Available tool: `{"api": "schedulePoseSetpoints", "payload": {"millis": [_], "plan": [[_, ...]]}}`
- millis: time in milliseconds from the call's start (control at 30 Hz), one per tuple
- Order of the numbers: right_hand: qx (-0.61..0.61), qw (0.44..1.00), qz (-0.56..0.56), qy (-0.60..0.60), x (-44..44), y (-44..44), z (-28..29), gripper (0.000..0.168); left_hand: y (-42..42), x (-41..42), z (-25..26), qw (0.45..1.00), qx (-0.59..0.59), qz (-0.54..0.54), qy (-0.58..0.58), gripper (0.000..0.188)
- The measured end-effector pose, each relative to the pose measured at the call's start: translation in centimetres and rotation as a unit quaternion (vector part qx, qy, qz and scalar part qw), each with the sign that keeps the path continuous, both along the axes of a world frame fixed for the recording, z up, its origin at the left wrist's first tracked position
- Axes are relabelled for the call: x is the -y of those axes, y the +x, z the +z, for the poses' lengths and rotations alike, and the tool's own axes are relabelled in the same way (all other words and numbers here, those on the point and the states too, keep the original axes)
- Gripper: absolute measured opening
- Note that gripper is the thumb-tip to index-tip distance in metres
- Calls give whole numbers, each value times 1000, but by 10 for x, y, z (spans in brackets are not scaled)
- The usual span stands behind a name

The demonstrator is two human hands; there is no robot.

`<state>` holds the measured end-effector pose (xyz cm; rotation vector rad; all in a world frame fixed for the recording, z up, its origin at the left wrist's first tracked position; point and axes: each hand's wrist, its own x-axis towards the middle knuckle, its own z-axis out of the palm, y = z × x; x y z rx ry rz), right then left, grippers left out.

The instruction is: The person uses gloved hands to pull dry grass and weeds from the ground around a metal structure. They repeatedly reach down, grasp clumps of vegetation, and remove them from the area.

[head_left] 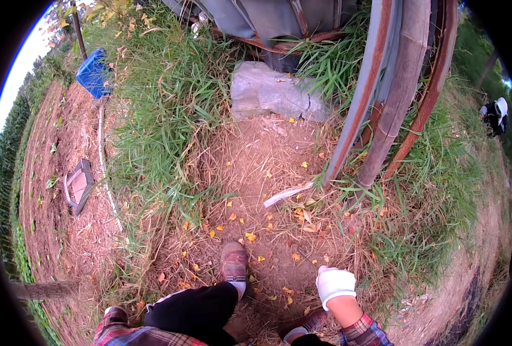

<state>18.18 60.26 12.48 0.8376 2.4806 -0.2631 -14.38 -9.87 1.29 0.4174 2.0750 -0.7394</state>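
My right hand (pixel 335 284), in a white knit glove, hangs low over the dirt path at the lower right, its fingers curled. A thin dark line runs from near its fingertips toward the ground; whether the hand holds it is unclear. At the lower left, the plaid sleeve (pixel 128 331) ends near a small bit of white at the cuff (pixel 114 309); my left hand is mostly hidden there. Between them are my shoe (pixel 234 261) and fallen yellow leaves (pixel 250 237). A pale strip (pixel 288 194) lies on the soil ahead.
A flat stone slab (pixel 277 93) lies ahead below grey sheeting (pixel 282 19). Bamboo and rusty metal poles (pixel 394 104) rise at the right. Grass (pixel 165 112) borders the path. Left are a blue container (pixel 94 73) and a dark frame (pixel 80 186). A person (pixel 496 116) is far right.
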Motion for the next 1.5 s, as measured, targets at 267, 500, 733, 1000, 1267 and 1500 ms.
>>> {"api": "schedulePoseSetpoints", "payload": {"millis": [267, 500, 733, 1000, 1267, 1500], "plan": [[21, 1000, -8, 6, -3, -2, 5, 15, -24, -558, 73, 851, 43, -312, 420, 28], [22, 1000, 17, -8, -15, -12, 10, 6, -138, -756, -9, 769, -165, -347, 510, 32], [11, 1000, 8, 8, -21, -4, 4, 16, -152, -794, -40, 774, -110, -254, 569, 26], [10, 1000, 12, -3, -26, -4, 3, 14, -175, -767, -63, 700, 93, 179, 685, 37], [8, 1000, 5, -27, -27, -6, 8, 14, -127, -681, -77, 671, -143, -116, 719, 36], [16, 1000, 6, -8, -20, -2, 6, 6, -65, -740, -39, 842, -183, -145, 486, 39]]}}
